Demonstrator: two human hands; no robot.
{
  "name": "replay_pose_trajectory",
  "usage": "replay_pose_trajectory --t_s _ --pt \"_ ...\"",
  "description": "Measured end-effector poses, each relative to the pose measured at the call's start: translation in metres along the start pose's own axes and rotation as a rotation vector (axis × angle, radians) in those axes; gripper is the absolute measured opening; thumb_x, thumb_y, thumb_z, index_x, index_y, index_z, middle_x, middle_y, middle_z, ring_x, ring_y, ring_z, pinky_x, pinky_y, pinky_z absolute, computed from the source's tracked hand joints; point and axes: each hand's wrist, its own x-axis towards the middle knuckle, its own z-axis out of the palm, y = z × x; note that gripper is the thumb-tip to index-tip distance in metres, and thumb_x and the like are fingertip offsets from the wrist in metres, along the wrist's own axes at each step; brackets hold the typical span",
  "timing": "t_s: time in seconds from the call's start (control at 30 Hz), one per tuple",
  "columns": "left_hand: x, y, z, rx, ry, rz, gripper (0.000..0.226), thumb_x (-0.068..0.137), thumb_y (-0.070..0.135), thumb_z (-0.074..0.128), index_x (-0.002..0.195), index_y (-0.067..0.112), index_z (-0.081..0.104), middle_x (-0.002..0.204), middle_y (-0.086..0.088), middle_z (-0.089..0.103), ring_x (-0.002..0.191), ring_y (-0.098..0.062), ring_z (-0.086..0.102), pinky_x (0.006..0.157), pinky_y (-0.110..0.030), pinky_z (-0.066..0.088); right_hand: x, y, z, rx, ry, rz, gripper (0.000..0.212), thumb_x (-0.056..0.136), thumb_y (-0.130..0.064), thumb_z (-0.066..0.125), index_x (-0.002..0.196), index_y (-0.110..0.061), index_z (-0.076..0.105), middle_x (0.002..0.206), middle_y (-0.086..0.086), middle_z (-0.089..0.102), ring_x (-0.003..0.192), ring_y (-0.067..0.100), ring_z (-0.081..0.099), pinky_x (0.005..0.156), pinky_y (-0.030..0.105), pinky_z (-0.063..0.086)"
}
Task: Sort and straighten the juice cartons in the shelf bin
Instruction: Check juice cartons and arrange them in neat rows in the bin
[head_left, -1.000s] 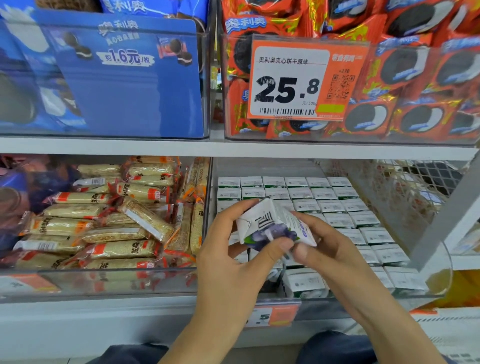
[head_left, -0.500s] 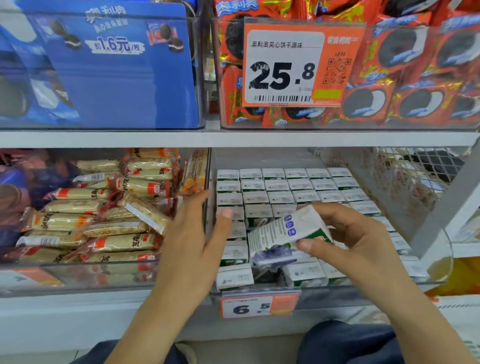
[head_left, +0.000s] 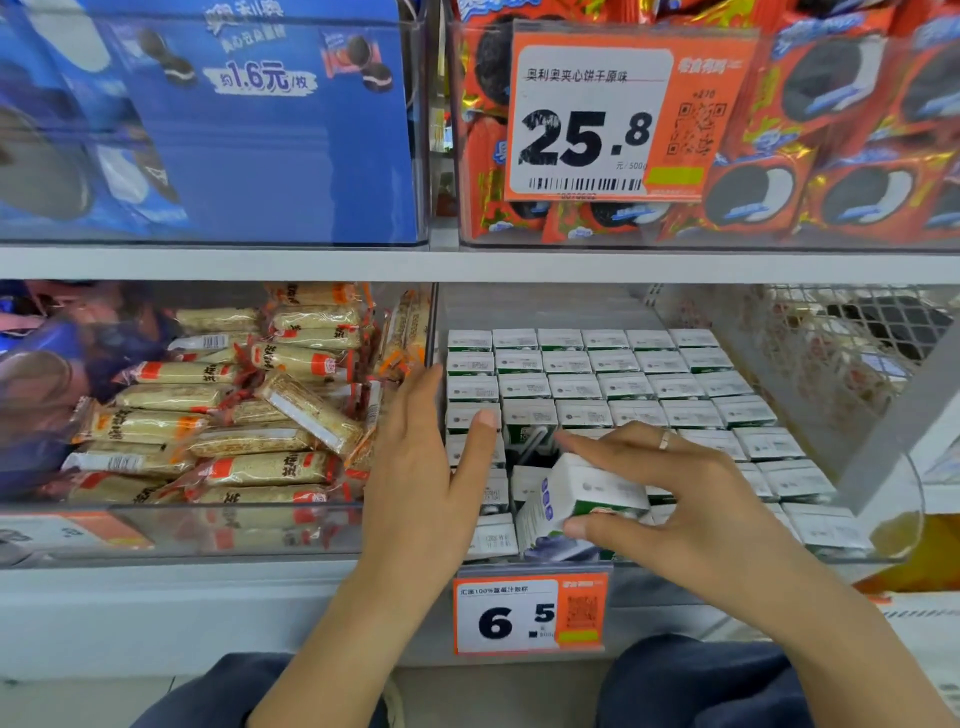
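Note:
Rows of small white juice cartons (head_left: 626, 385) stand upright in a clear shelf bin (head_left: 894, 499) on the lower shelf. My right hand (head_left: 675, 499) grips one tilted juice carton (head_left: 576, 493) with a blue label, low over a gap near the bin's front. My left hand (head_left: 421, 467) is flat with straight fingers at the bin's left side, its thumb touching cartons in the left column (head_left: 470, 415). A dark gap shows behind the held carton.
A clear bin of sesame snack bars (head_left: 234, 415) sits to the left. A 6.5 price tag (head_left: 530, 613) hangs on the bin's front. A grey mesh divider (head_left: 852, 353) slants at the right. Cookie packs (head_left: 831, 130) fill the upper shelf.
My left hand let go of the carton and moved to the bin's left side. My right hand lowered the carton from chest height down toward the gap at the bin's front.

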Motion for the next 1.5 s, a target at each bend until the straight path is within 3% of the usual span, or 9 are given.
replay_pose_trajectory --t_s 0.17,0.37,0.57,0.73,0.87,1.03,1.17,1.3,1.5 --pt "0.0 -0.002 0.001 0.011 0.017 0.03 0.054 0.094 0.048 0.042 0.143 0.027 0.034 0.144 0.013 0.035 0.125 0.009 0.026 0.097 0.002 0.013 0.006 0.004 0.01 -0.187 -0.081 -0.019 0.059 0.073 -0.052 0.07 0.122 -0.06 0.039 0.102 -0.031 0.05 0.102 -0.009 0.045 0.082 0.005 0.035" --pt "0.001 -0.003 0.002 0.018 0.017 0.041 0.053 0.094 0.047 0.042 0.142 0.027 0.035 0.143 0.011 0.038 0.123 0.007 0.03 0.097 0.001 0.016 0.013 0.007 0.022 -0.325 -0.187 -0.005 0.047 0.075 -0.048 0.073 0.119 -0.038 0.062 0.107 -0.02 0.061 0.098 -0.004 0.05 0.08 0.007 0.038" --pt "0.001 -0.002 0.001 0.055 -0.012 0.007 0.064 0.09 0.054 0.036 0.145 0.021 0.034 0.152 0.002 0.032 0.139 -0.013 0.03 0.11 -0.026 0.025 0.019 0.011 0.016 -0.16 -0.201 0.056 0.037 0.076 -0.042 0.074 0.112 -0.038 0.067 0.097 -0.026 0.053 0.094 -0.013 0.05 0.079 0.001 0.036" --pt "0.001 -0.001 -0.001 0.044 -0.003 0.01 0.056 0.093 0.048 0.041 0.142 0.021 0.036 0.15 0.003 0.035 0.136 -0.012 0.033 0.107 -0.025 0.027 0.043 0.01 0.013 -0.211 -0.198 0.11 0.037 0.088 -0.052 0.053 0.119 -0.033 0.063 0.102 -0.019 0.061 0.093 -0.003 0.057 0.084 0.015 0.045" --pt "0.001 0.0 -0.002 0.048 -0.025 0.005 0.062 0.091 0.051 0.037 0.145 0.019 0.034 0.152 0.0 0.032 0.14 -0.015 0.03 0.113 -0.034 0.029 0.053 0.005 0.032 -0.428 -0.246 0.036 0.05 0.098 -0.051 0.027 0.081 -0.017 0.059 0.07 -0.002 0.059 0.065 0.013 0.056 0.061 0.027 0.04" --pt "0.001 -0.001 -0.003 0.076 -0.04 0.022 0.06 0.094 0.048 0.042 0.146 0.021 0.029 0.153 0.003 0.028 0.141 -0.013 0.026 0.111 -0.026 0.026 0.05 0.008 0.041 -0.541 -0.251 -0.079 0.053 0.1 -0.048 0.018 0.063 -0.019 0.043 0.052 -0.004 0.044 0.048 0.013 0.041 0.063 0.022 0.022" --pt "0.0 0.003 -0.005 0.123 -0.032 0.03 0.058 0.095 0.044 0.045 0.146 0.019 0.031 0.152 0.001 0.031 0.139 -0.013 0.028 0.107 -0.02 0.022 0.047 0.009 0.032 -0.441 -0.236 -0.057 0.051 0.099 -0.048 0.024 0.076 -0.015 0.057 0.06 -0.001 0.055 0.056 0.014 0.051 0.054 0.02 0.034" --pt "-0.004 0.015 -0.006 0.224 0.053 0.246 0.05 0.096 0.033 0.048 0.14 0.01 0.041 0.144 -0.006 0.043 0.135 -0.02 0.034 0.114 -0.029 0.022 0.035 0.011 0.01 -0.334 -0.195 0.002 0.034 0.096 -0.048 0.039 0.106 -0.028 0.065 0.09 -0.007 0.069 0.08 0.007 0.062 0.074 0.031 0.05" --pt "-0.011 0.033 0.011 0.249 -0.214 0.384 0.032 0.096 0.029 0.049 0.126 0.021 0.059 0.116 0.004 0.065 0.109 -0.01 0.054 0.085 -0.017 0.041 0.004 0.035 -0.032 -0.373 -0.193 0.091 0.016 0.081 -0.04 0.07 0.083 -0.05 0.058 0.08 -0.028 0.06 0.077 -0.011 0.055 0.07 0.012 0.043"
